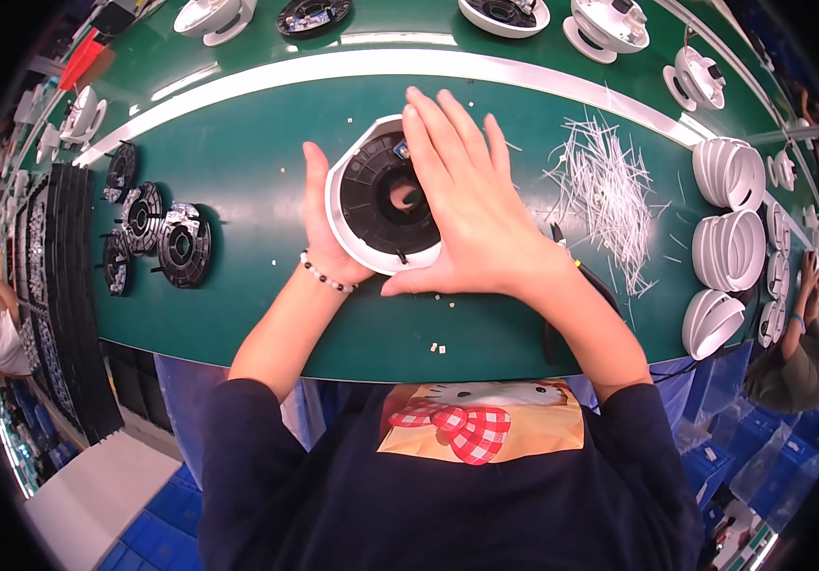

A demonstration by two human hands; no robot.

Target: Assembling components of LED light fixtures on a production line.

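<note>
A white round housing (336,217) with a black ring-shaped plate (364,202) seated inside it is held over the green table. My left hand (324,233) supports the housing from the left; its thumb points up beside the rim and its other fingers are hidden underneath. Across the right part of the plate lies my right hand (474,214), fingers stretched out and thumb near the lower rim. It covers that side of the plate. Through the plate's centre hole a bit of skin shows. A small blue part (401,149) peeks out beside the right fingers.
Several black ring plates with small boards (184,246) lie at the left. At the right are a pile of white cable ties (609,195), dark-handled cutters (600,285) and stacked white rings (728,249). White housings (609,27) stand on the far green surface (409,57).
</note>
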